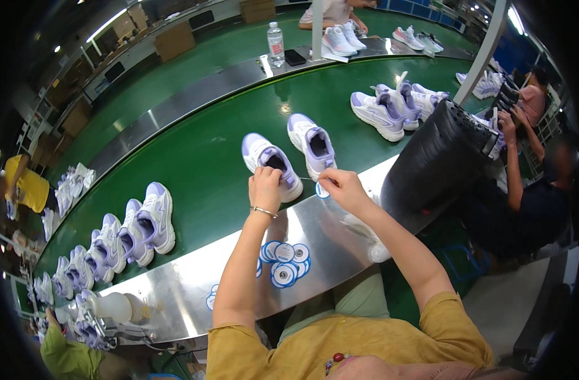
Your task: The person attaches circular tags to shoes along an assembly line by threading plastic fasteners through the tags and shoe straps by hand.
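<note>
A white and lilac sneaker (259, 147) sits on the green belt, toe pointing away from me. My left hand (265, 189) is closed at its heel collar, the fingertips partly hidden against the shoe. Beside it to the right stands a matching sneaker (316, 142). My right hand (344, 190) is just behind that shoe's heel, thumb and finger pinching a thin string that runs toward my left hand. A round white tag with a blue rim (322, 190) hangs under the right fingers. More round tags (284, 273) lie in a loose pile on the metal ledge, nearer my body.
Several sneakers (155, 218) line the belt at left, and more (378, 115) stand at right. A large black roll (435, 158) rises beside my right arm. Across the belt are a bottle (275, 45) and a phone (294, 57). Other people work at both sides.
</note>
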Action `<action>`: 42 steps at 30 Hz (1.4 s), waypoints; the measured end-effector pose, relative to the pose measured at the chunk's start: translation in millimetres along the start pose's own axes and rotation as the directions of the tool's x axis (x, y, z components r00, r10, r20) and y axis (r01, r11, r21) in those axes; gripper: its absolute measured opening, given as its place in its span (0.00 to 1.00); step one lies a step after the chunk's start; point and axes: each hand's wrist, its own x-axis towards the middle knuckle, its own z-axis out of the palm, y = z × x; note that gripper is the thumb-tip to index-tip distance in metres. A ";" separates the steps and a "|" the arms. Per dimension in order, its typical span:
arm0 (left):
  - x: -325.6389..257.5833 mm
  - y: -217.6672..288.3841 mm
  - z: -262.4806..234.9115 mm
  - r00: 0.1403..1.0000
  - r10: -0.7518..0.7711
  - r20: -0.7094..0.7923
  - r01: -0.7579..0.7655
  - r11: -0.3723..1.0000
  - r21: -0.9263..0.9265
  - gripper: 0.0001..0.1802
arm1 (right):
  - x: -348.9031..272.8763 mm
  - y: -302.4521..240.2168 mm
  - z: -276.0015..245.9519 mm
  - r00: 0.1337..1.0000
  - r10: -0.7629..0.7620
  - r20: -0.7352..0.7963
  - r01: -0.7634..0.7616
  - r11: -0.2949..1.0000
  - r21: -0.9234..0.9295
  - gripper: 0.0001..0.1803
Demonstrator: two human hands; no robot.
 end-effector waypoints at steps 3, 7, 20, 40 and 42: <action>-13.7 -10.5 -18.5 0.999 -0.029 0.027 0.029 1.000 0.006 0.11 | 8.1 6.6 15.9 0.996 -0.078 0.036 0.081 0.991 -0.108 0.07; -42.4 -20.9 -17.5 0.914 -0.390 -0.114 0.339 0.887 -0.312 0.12 | 12.4 13.8 37.6 0.990 -0.091 0.111 0.110 0.977 -0.182 0.08; -46.8 12.8 -23.7 0.654 -0.602 0.459 0.609 0.058 -0.791 0.11 | 25.6 18.7 67.8 0.985 -0.083 0.152 0.124 0.950 -0.286 0.09; -28.6 28.4 -42.6 0.902 -0.417 -0.109 0.223 0.669 -0.709 0.03 | 25.7 -25.4 73.3 0.994 -0.113 -0.009 0.113 0.969 0.218 0.07; -23.8 37.4 -37.0 0.886 -0.462 0.032 0.324 0.568 -0.757 0.04 | 28.5 -18.6 74.7 0.995 -0.096 -0.011 0.094 0.951 0.294 0.06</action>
